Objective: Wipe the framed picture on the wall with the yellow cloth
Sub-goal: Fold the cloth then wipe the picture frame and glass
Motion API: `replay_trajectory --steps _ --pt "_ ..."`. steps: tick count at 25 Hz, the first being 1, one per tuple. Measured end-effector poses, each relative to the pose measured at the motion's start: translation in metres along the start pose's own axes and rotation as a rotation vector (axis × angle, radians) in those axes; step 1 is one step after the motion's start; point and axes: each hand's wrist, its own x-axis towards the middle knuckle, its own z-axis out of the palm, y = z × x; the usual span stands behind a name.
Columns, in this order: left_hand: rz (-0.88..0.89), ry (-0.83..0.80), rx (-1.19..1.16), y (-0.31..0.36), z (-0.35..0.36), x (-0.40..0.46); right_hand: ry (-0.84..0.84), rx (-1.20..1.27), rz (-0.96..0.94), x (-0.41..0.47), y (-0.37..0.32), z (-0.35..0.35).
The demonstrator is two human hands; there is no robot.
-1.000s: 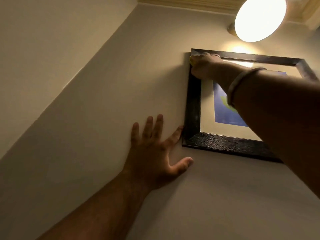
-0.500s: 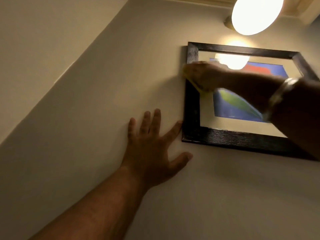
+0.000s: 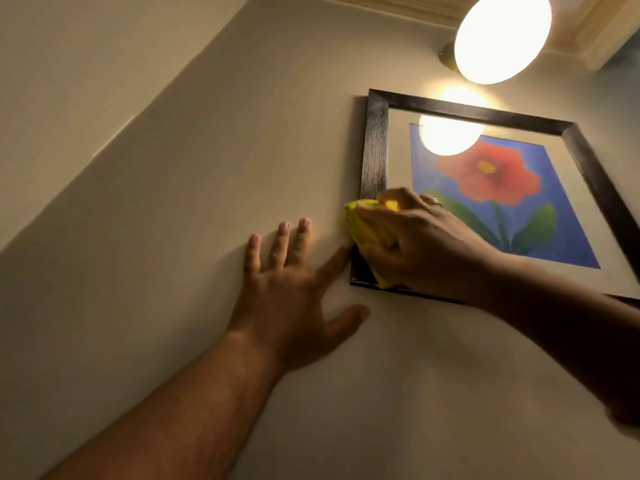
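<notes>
Down the frame's left side my right hand has slid since a moment ago, from the top corner to the bottom-left corner, fingers closed around the bunched yellow cloth and pressing it onto the dark wood. At 9 o'clock from it my left hand lies flat and spread on the wall, forefinger tip touching the framed picture. At 12 o'clock glows a round lamp, mirrored in the glass over the red flower print.
</notes>
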Motion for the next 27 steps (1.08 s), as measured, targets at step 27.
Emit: replay_trajectory --steps 27 --pt "-0.022 0.001 0.005 0.001 0.002 0.002 0.094 -0.232 0.397 -0.102 0.032 -0.010"
